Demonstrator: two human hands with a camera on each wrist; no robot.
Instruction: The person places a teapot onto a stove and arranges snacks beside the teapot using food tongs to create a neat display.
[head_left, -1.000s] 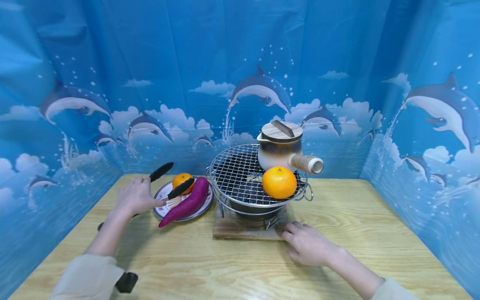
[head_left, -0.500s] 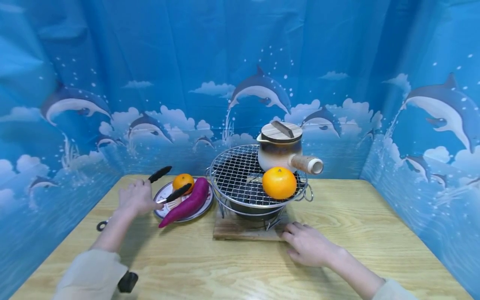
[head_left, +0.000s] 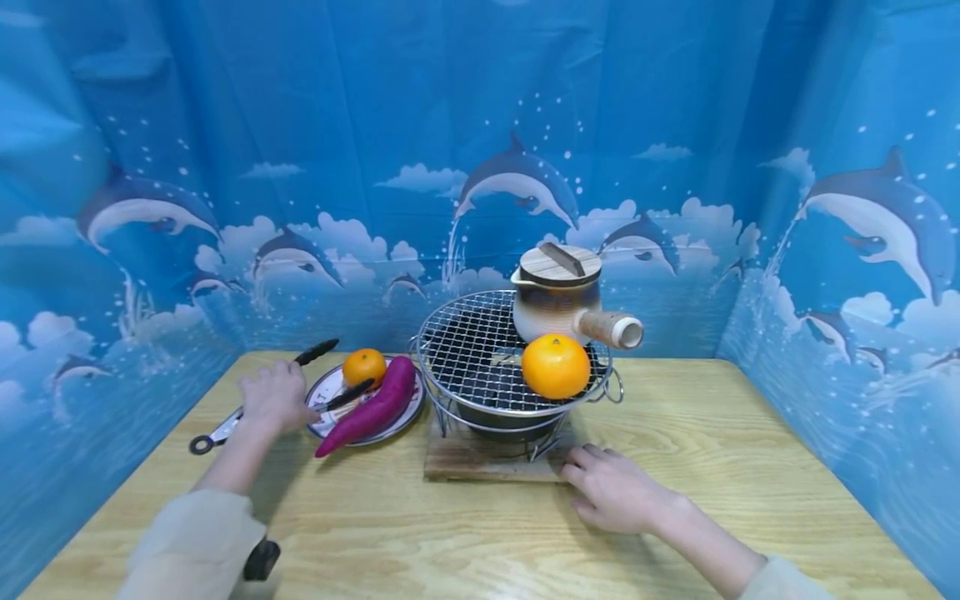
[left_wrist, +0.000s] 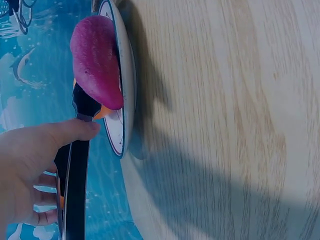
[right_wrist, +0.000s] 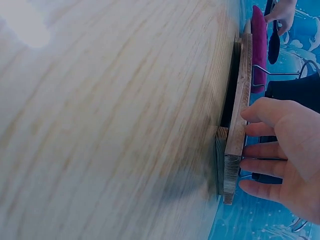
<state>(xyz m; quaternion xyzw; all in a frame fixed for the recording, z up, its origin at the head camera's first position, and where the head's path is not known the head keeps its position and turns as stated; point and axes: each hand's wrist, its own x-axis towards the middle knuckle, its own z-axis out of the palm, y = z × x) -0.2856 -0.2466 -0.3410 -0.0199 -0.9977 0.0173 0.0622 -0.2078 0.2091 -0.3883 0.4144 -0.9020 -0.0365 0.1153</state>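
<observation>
The left hand (head_left: pixel 273 398) is gripping black tongs (head_left: pixel 318 377) over the plate (head_left: pixel 330 385) near the table's far left edge; the tips should be straddling the sweet potato (head_left: pixel 369 407) mid-length. The right hand (head_left: pixel 615 493) is lying flat, steadying the board (head_left: pixel 465 460).

Both forearms wear loose pale beige sleeves, lower left (head_left: pixel 191 542) and lower right (head_left: pixel 787 579) of the head view. A small black device (head_left: pixel 262 560) sits under the left sleeve.

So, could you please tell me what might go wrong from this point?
The tongs that the left hand grips have tips over the plate, beside the purple sweet potato, which overhangs the rim and might roll off if nudged. The orange near the grill edge could roll off.
</observation>
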